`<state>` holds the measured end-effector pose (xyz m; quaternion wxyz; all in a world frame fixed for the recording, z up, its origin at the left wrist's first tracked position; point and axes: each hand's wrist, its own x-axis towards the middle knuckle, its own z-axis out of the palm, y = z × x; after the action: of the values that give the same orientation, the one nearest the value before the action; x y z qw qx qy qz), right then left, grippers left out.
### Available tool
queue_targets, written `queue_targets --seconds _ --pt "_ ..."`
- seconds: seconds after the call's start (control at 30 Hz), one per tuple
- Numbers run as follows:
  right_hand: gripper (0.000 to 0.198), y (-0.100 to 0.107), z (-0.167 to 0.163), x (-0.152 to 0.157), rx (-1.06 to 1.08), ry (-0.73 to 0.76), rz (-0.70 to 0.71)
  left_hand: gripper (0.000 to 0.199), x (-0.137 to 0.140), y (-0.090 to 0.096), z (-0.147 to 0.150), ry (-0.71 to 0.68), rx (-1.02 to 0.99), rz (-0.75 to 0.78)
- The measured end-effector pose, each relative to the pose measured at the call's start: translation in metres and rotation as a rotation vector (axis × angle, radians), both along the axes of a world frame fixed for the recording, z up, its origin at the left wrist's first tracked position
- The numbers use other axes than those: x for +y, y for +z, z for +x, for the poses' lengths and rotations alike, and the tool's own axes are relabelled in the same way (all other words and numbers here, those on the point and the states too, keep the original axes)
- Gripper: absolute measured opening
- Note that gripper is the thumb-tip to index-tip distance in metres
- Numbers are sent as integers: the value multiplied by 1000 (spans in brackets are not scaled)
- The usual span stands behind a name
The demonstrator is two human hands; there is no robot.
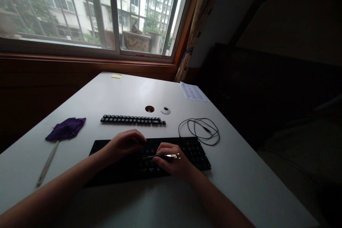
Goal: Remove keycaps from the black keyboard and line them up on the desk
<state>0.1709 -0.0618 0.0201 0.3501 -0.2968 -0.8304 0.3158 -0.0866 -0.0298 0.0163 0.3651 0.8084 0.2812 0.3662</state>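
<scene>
A black computer keyboard (114,171) lies across the desk in front of me, its left part very dark. My right hand (172,156) is closed around a slim, shiny metal tool (171,156) that looks like tweezers. The tool points left over the middle of the keyboard. Just left of it, my left hand (128,140) hovers over or rests on the keyboard's upper middle, fingers curled together; what they hold, if anything, is hidden. Behind the keyboard, loose black keycaps (133,119) stand lined up in two rows.
A coiled black cable (199,128) lies behind the keyboard's right end. On the left are a purple cloth (66,128) and a pale brush-like stick (48,164). Farther back are a desk hole (149,109), its round cover (165,110), printed paper (193,92) and yellow notes (116,76).
</scene>
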Motion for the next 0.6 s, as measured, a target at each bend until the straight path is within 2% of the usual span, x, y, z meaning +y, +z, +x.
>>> queue_targets --seconds 0.3,0.6 --pt "17 0 1 -1 -15 15 -9 16 2 0 -1 31 22 -21" --pt "18 0 1 -1 -20 13 1 19 -3 3 -1 9 4 -105"
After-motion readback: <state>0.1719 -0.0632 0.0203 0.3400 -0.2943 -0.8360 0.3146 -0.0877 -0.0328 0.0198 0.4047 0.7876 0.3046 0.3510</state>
